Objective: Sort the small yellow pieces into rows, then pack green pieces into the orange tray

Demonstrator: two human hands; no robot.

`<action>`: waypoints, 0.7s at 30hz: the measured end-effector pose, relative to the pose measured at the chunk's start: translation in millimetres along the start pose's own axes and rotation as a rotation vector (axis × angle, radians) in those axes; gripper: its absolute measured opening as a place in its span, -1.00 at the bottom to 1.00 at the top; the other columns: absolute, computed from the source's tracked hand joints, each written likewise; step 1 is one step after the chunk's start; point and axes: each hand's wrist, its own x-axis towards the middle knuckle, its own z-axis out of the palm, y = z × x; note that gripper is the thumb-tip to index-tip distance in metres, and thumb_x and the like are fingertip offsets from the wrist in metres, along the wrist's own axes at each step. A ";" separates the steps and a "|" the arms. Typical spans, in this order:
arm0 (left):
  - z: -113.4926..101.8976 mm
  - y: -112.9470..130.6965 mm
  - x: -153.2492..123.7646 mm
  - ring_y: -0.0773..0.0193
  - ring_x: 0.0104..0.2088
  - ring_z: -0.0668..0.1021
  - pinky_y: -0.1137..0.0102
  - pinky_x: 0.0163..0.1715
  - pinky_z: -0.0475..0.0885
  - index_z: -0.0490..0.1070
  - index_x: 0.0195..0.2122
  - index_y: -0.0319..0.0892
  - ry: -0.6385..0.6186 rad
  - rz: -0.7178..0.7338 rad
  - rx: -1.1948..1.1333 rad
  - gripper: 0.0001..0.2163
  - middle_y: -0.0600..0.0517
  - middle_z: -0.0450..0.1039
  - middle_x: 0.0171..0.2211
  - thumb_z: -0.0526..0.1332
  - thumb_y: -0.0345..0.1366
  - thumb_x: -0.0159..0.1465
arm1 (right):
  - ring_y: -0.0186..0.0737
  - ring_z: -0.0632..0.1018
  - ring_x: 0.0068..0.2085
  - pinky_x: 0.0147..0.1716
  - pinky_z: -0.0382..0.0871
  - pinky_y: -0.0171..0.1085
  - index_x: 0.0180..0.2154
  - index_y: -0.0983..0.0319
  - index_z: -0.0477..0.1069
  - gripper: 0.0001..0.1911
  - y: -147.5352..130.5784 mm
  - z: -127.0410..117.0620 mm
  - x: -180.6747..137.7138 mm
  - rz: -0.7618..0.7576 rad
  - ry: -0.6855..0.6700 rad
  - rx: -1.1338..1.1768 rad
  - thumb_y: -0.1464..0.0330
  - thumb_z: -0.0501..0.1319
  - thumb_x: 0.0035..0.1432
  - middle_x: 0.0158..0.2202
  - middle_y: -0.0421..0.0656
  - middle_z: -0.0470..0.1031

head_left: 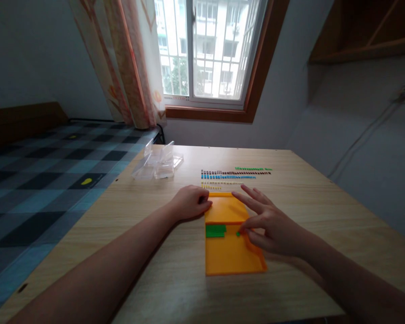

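Observation:
A shallow orange-yellow tray (232, 258) with a raised bar across it lies on the table. My left hand (191, 201) is closed at the tray's upper left edge, its fingers curled and the thumb on the rim. Inside, below the bar at the left, sits a block of green pieces (215, 231) packed side by side. My right hand (268, 220) reaches over the tray's right side. Its thumb and index finger are pinched at a small green piece (238, 234), while the other fingers stretch out above the tray.
Rows of tiny green (249, 168), brown (236, 173), blue (227, 177) and yellow pieces (211, 186) line the table (162, 283) beyond the tray. Clear plastic boxes (160, 162) stand at the far left. A bed (54, 180) adjoins the left side.

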 end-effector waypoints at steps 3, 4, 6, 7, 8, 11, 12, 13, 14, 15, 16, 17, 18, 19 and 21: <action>0.9 -1.2 0.3 0.33 -0.53 0.34 0.41 -0.47 0.13 0.26 -0.59 -0.16 -0.004 0.000 -0.002 -0.74 0.11 0.32 -0.61 0.20 -0.22 0.21 | 0.22 -0.02 0.46 0.32 -0.09 0.39 -0.27 0.06 0.67 -0.73 -1.2 -0.7 0.4 -0.010 -0.042 0.004 0.50 0.28 0.07 0.44 -0.20 0.09; 1.1 -1.6 0.3 0.33 -0.53 0.34 0.41 -0.47 0.13 0.27 -0.59 -0.16 -0.005 0.000 -0.001 -0.74 0.11 0.33 -0.60 0.20 -0.21 0.21 | 0.21 -0.02 0.46 0.32 -0.09 0.39 -0.26 0.05 0.67 -0.72 -2.0 0.2 0.4 -0.010 -0.054 0.001 0.50 0.28 0.06 0.44 -0.21 0.09; 1.4 -2.1 0.3 0.32 -0.53 0.35 0.41 -0.47 0.14 0.28 -0.59 -0.16 -0.007 0.002 0.001 -0.74 0.10 0.34 -0.60 0.21 -0.21 0.21 | 0.21 -0.03 0.46 0.32 -0.09 0.38 -0.24 0.04 0.67 -0.71 -3.6 2.7 0.3 -0.011 -0.064 0.003 0.50 0.29 0.06 0.44 -0.23 0.06; 1.4 -2.3 0.2 0.32 -0.52 0.35 0.41 -0.47 0.15 0.28 -0.58 -0.16 -0.007 0.002 0.003 -0.74 0.10 0.34 -0.59 0.21 -0.21 0.21 | 0.21 -0.02 0.46 0.32 -0.08 0.38 -0.23 0.04 0.67 -0.71 -4.4 4.2 0.1 -0.015 -0.063 0.008 0.49 0.29 0.07 0.45 -0.24 0.05; 1.3 -2.3 0.2 0.32 -0.52 0.35 0.41 -0.47 0.15 0.29 -0.58 -0.16 -0.007 0.002 0.003 -0.75 0.10 0.34 -0.59 0.21 -0.21 0.21 | 0.21 -0.02 0.46 0.32 -0.08 0.37 -0.23 0.04 0.66 -0.71 -5.3 5.6 -0.1 -0.020 -0.062 0.013 0.49 0.29 0.07 0.45 -0.24 0.03; 0.6 -1.7 0.4 0.32 -0.53 0.35 0.41 -0.47 0.15 0.29 -0.59 -0.16 -0.007 0.004 0.000 -0.75 0.10 0.34 -0.60 0.21 -0.22 0.21 | 0.21 -0.02 0.46 0.32 -0.08 0.36 -0.17 0.01 0.65 -0.69 -7.8 9.5 -0.3 -0.027 -0.061 0.019 0.48 0.30 0.10 0.46 -0.23 0.00; 0.3 -1.2 0.6 0.32 -0.53 0.35 0.41 -0.47 0.15 0.29 -0.59 -0.16 -0.007 0.003 -0.001 -0.74 0.10 0.34 -0.60 0.20 -0.22 0.21 | 0.20 -0.01 0.46 0.32 -0.08 0.36 -0.14 0.00 0.65 -0.68 -8.6 10.6 -0.2 -0.028 -0.063 0.019 0.47 0.30 0.11 0.47 -0.23 -0.01; 0.0 -0.7 0.8 0.32 -0.53 0.34 0.41 -0.47 0.15 0.29 -0.59 -0.16 -0.006 0.001 -0.002 -0.74 0.10 0.33 -0.60 0.20 -0.22 0.21 | 0.19 0.00 0.45 0.32 -0.07 0.35 -0.11 -0.02 0.63 -0.67 -9.4 11.7 0.0 -0.027 -0.065 0.019 0.46 0.30 0.14 0.47 -0.23 -0.01; -0.2 -0.2 0.9 0.32 -0.53 0.34 0.41 -0.47 0.14 0.28 -0.59 -0.16 -0.004 -0.001 -0.003 -0.74 0.10 0.33 -0.60 0.20 -0.22 0.21 | 0.18 0.01 0.45 0.32 -0.06 0.35 -0.08 -0.05 0.62 -0.66 -10.1 12.7 0.4 -0.026 -0.068 0.017 0.44 0.30 0.16 0.47 -0.23 -0.02; -0.4 0.3 1.0 0.32 -0.53 0.34 0.41 -0.47 0.14 0.28 -0.59 -0.16 -0.003 -0.003 -0.004 -0.74 0.10 0.33 -0.60 0.20 -0.22 0.21 | 0.17 0.02 0.45 0.32 -0.05 0.35 -0.05 -0.06 0.61 -0.66 -10.7 13.6 0.8 -0.026 -0.074 0.014 0.42 0.30 0.18 0.47 -0.22 -0.02; -0.6 0.7 1.1 0.32 -0.53 0.34 0.41 -0.47 0.14 0.28 -0.59 -0.16 -0.003 -0.003 -0.004 -0.74 0.10 0.33 -0.60 0.20 -0.21 0.21 | 0.17 0.03 0.45 0.32 -0.04 0.35 -0.04 -0.08 0.60 -0.67 -11.2 14.4 1.2 -0.026 -0.078 0.010 0.41 0.29 0.20 0.47 -0.22 -0.02; -0.6 1.0 1.0 0.32 -0.53 0.35 0.41 -0.47 0.14 0.28 -0.59 -0.16 -0.004 -0.003 -0.004 -0.74 0.10 0.34 -0.60 0.20 -0.21 0.21 | 0.17 0.03 0.45 0.32 -0.04 0.35 -0.03 -0.08 0.60 -0.67 -11.4 15.1 1.6 -0.025 -0.079 0.006 0.39 0.29 0.22 0.47 -0.21 -0.01; -0.7 1.2 1.0 0.32 -0.53 0.35 0.41 -0.47 0.14 0.28 -0.59 -0.16 -0.007 -0.002 -0.003 -0.74 0.10 0.34 -0.60 0.20 -0.21 0.21 | 0.18 0.04 0.45 0.32 -0.04 0.35 -0.02 -0.09 0.59 -0.68 -11.4 15.7 1.9 -0.024 -0.079 0.003 0.38 0.29 0.23 0.47 -0.21 -0.01; -0.7 1.4 0.9 0.32 -0.53 0.35 0.41 -0.47 0.15 0.29 -0.59 -0.16 -0.007 -0.002 -0.002 -0.75 0.09 0.35 -0.60 0.20 -0.22 0.21 | 0.18 0.04 0.45 0.32 -0.03 0.35 -0.02 -0.09 0.59 -0.69 -11.3 16.3 2.0 -0.025 -0.075 0.003 0.37 0.28 0.24 0.47 -0.21 -0.01; -0.8 1.5 0.8 0.32 -0.53 0.35 0.41 -0.47 0.15 0.30 -0.59 -0.16 -0.007 0.000 0.001 -0.75 0.09 0.35 -0.60 0.20 -0.22 0.21 | 0.17 0.05 0.44 0.32 -0.02 0.34 -0.01 -0.09 0.59 -0.69 -10.5 17.1 1.9 -0.028 -0.065 0.005 0.35 0.28 0.26 0.46 -0.22 0.01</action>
